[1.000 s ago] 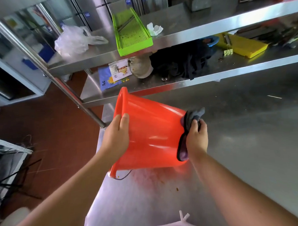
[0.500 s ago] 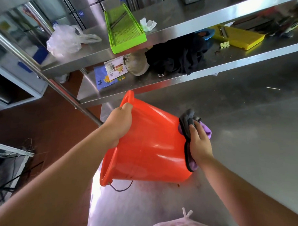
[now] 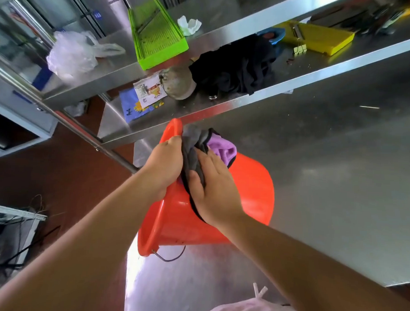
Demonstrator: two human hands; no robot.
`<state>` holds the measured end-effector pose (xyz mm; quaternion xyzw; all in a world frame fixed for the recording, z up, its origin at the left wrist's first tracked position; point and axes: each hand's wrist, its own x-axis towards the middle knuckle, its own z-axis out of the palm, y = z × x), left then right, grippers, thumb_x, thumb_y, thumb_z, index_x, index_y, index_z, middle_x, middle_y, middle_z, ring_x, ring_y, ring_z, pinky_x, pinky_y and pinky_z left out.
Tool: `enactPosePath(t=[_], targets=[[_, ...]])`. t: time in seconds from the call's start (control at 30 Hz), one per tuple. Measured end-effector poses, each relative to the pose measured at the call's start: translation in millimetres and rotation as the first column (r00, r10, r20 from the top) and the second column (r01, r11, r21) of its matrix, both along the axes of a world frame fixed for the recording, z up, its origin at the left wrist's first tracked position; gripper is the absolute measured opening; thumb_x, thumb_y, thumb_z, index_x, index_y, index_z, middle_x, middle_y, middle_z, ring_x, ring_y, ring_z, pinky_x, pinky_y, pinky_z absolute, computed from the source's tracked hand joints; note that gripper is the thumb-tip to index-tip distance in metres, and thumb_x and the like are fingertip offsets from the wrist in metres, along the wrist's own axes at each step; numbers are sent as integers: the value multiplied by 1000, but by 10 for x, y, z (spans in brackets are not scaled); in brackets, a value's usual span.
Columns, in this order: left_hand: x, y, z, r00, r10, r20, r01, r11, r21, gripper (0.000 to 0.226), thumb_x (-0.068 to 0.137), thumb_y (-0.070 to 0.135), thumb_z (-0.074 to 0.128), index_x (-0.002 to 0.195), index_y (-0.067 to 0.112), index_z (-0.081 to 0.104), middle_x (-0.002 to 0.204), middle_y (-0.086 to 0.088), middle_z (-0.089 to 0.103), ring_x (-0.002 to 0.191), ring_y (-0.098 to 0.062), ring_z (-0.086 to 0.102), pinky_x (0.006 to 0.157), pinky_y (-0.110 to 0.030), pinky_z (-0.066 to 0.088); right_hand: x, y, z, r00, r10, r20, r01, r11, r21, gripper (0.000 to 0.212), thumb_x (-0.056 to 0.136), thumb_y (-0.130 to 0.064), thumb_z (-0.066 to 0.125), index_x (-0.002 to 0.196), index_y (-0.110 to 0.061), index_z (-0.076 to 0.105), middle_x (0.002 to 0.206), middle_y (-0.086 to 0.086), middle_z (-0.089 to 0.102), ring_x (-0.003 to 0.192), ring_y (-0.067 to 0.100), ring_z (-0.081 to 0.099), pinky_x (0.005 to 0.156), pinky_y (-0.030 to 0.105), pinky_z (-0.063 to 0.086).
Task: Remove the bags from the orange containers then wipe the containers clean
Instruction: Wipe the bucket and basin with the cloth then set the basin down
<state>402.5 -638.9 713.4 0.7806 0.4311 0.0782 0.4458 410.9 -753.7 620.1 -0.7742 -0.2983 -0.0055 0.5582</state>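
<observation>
An orange bucket (image 3: pixel 249 198) lies tilted on its side over the steel table (image 3: pixel 338 183), its open mouth facing left and toward me. My left hand (image 3: pixel 164 165) grips the upper rim. My right hand (image 3: pixel 212 190) presses a grey and purple cloth (image 3: pixel 199 150) against the bucket's outer wall close to the rim, right beside my left hand. A thin wire handle hangs below the rim. A tied pale pink bag (image 3: pixel 252 308) sits at the table's near edge.
A steel shelf (image 3: pixel 294 88) behind the bucket holds black fabric (image 3: pixel 237 68), a round cap and paper packets. The upper shelf carries a green tray (image 3: pixel 155 30), a yellow tray (image 3: pixel 319 38) and a clear plastic bag (image 3: pixel 72 55). Red floor lies left.
My right hand has slid the cloth from the bucket's base up along its wall to the rim. The bucket has tipped further, with its base swinging right.
</observation>
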Motion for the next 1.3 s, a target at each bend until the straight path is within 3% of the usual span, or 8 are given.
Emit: enactPosePath(t=[0.2, 0.47, 0.63, 0.7, 0.87, 1.0, 1.2, 1.3], targets=[[-63, 138, 56, 992, 114, -61, -120, 985, -122, 49, 84, 58, 44, 85, 15, 68, 88, -13, 64, 82, -31, 65, 89, -46, 54, 179, -551, -846, 964, -226, -142, 213, 972, -101, 55, 92, -36, 41, 137, -9, 54, 140, 16, 58, 129, 32, 52, 110, 30, 35], [90, 17, 32, 994, 86, -73, -96, 986, -139, 51, 93, 63, 40, 94, 21, 68, 77, -4, 65, 81, -31, 67, 91, -48, 56, 492, -762, -971, 559, -452, -695, 463, 866, -192, 48, 97, -43, 33, 140, -28, 48, 144, 8, 55, 132, 31, 49, 101, 35, 35], [137, -2, 32, 993, 78, -85, -87, 990, -110, 61, 94, 65, 39, 127, 21, 66, 90, 2, 68, 95, -27, 65, 102, -47, 50, 242, -276, -326, 835, -293, -466, 341, 940, 21, 22, 102, -20, 43, 114, -13, 60, 118, 9, 62, 113, 29, 54, 100, 41, 41], [195, -12, 39, 994, 74, -74, -81, 993, -90, 50, 98, 59, 40, 111, 19, 69, 90, 0, 69, 88, -23, 66, 90, -38, 53, 72, 50, 22, 932, -155, -327, 214, 965, 152, 22, 97, -18, 44, 111, -11, 61, 114, 7, 63, 111, 29, 55, 98, 48, 42], [106, 122, 52, 989, 124, -84, -131, 988, -85, 45, 96, 49, 43, 90, 16, 73, 91, -10, 75, 87, -28, 71, 82, -40, 57, -175, 231, 167, 996, 38, -79, -31, 995, 92, 50, 98, -29, 37, 142, -12, 51, 146, 6, 53, 143, 27, 38, 116, 47, 31], [-3, 309, 1, 986, 159, -51, -164, 978, -130, 43, 91, 50, 45, 99, 13, 65, 90, -6, 63, 86, -24, 62, 87, -42, 52, -221, -129, -447, 961, 37, 274, -42, 999, 14, 50, 95, -29, 51, 137, -6, 58, 146, 18, 53, 145, 31, 39, 121, 45, 29], [-39, 356, 55, 976, 209, -66, -219, 943, -251, 53, 94, 58, 45, 131, 22, 58, 105, -7, 66, 98, -28, 69, 96, -57, 55, -90, -653, -1203, 982, -189, 11, 190, 977, -97, 54, 89, -29, 43, 140, -10, 46, 149, 19, 48, 140, 33, 40, 115, 50, 35], [56, 260, 85, 979, 189, -81, -204, 946, -251, 47, 95, 68, 43, 106, 27, 64, 108, -5, 68, 102, -30, 71, 97, -51, 56, 25, -677, -1125, 908, -279, -312, 289, 957, -16, 50, 90, -34, 36, 139, -41, 39, 144, -33, 43, 132, -5, 41, 110, 16, 30]])
